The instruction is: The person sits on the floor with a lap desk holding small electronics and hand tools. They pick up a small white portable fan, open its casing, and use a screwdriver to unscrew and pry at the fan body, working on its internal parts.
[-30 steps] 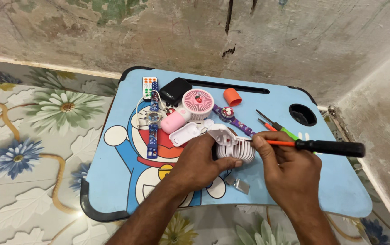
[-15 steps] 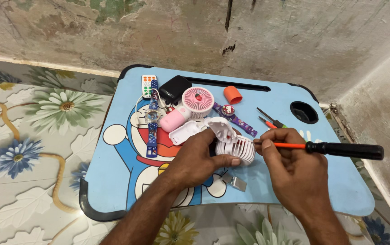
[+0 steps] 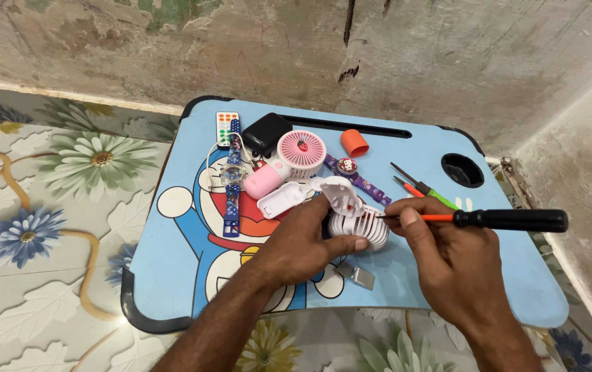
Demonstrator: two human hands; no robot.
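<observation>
- now the left hand [image 3: 303, 241] is clamped over a small white plastic handheld fan [image 3: 359, 227] with a slatted grille, pinning it to the blue cartoon-printed lap table [image 3: 193, 275], as it did a second ago.
- right hand [image 3: 447, 255] pinches a long screwdriver with an orange shaft and black handle [image 3: 495, 220]; its tip has slid in from the right and sits at the fan's grille, so the tool looks engaged with the casing.
- just behind lie a pink round fan [image 3: 301, 153], an orange cap [image 3: 354, 142], a purple strap watch [image 3: 351, 169] and two smaller screwdrivers [image 3: 420, 184], unmoved.
</observation>
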